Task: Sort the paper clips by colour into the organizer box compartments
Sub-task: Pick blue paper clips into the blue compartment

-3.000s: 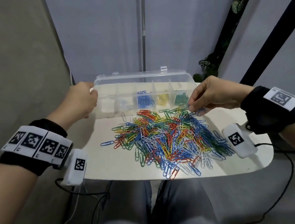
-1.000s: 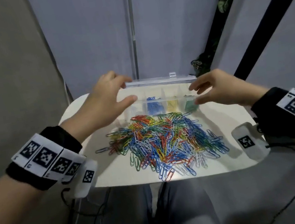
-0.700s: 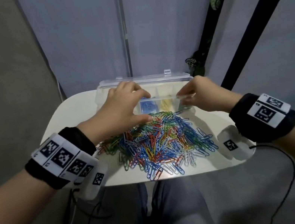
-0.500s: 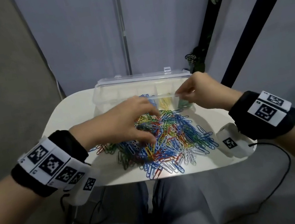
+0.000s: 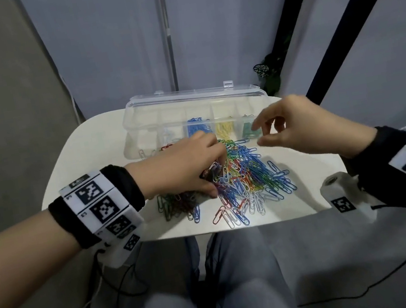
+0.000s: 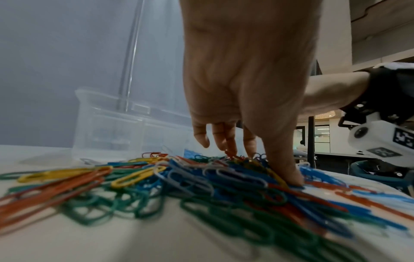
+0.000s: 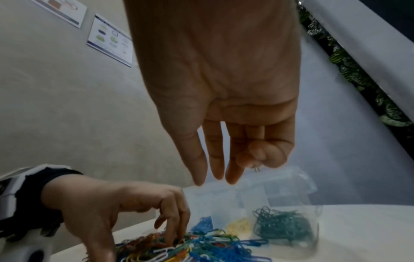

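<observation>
left hand (image 5: 182, 168) dropped (white table (image 5: 82, 153))

We see square black-and-white coded markers on both wristbands (image 5: 98, 205) and on the wrist cameras (image 5: 344, 200), but no words we can read. Two wall posters (image 7: 109, 39) carry print too small and blurred to make out.
</observation>
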The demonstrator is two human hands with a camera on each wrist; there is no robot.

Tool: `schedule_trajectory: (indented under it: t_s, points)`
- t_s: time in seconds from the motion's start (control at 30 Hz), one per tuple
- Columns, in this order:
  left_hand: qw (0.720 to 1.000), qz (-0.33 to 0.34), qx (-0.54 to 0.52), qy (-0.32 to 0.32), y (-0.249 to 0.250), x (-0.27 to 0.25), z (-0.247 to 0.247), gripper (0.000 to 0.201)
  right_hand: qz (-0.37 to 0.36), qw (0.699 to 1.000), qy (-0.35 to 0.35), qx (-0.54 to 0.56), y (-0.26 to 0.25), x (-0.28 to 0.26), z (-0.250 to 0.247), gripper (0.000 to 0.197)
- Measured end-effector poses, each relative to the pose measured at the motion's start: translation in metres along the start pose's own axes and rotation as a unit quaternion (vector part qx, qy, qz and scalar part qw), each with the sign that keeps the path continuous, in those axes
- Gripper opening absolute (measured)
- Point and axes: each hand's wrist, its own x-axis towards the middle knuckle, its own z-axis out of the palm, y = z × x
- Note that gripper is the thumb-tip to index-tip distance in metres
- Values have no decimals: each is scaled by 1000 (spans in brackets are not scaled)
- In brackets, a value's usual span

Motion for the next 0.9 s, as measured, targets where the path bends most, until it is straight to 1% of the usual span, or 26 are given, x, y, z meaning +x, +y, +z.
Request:
schedule_trajectory:
  t_s: [0.07,0.17,0.23,0.33,0.37,0.43,0.5,0.57,0.63,0.7,0.77,0.83,0.9]
  points:
    - [1000,-9,-8,13,-2,-1,-1,58,32,997,-69,-29,5,-2,3,27]
    - [999,-3,-19,26,0,-7,-3,61,102,979,-169,-58,11,-8,2,40]
    - [999,22,-20,28,4,-11,-3,65,143,961,-225,-74,13,-11,2,47]
    - [998,66,-3,13,15,-12,-2,67,155,947,-274,-68,12,-13,10,49]
    - [997,72,19,6,19,-10,-1,66,149,947,-275,-67,10,-12,14,47]
    - [995,69,74,0,24,-4,3,64,130,955,-256,-72,5,-7,21,38]
    - [992,50,119,2,26,3,6,63,125,966,-225,-28,0,0,27,30]
    - [990,23,141,9,26,12,6,60,122,972,-199,8,-3,7,30,25]
    - [989,4,146,19,24,19,5,60,119,977,-178,22,-4,12,31,21]
    - [991,-9,132,22,21,23,4,60,119,977,-173,27,-4,15,29,23]
    - [996,-22,88,24,14,21,0,60,113,980,-165,18,-3,17,24,30]
    - [998,-46,30,36,7,14,-9,59,88,988,-128,-19,-2,18,19,33]
    - [994,-84,-24,72,-2,2,-21,58,50,994,-84,-42,-3,17,15,32]
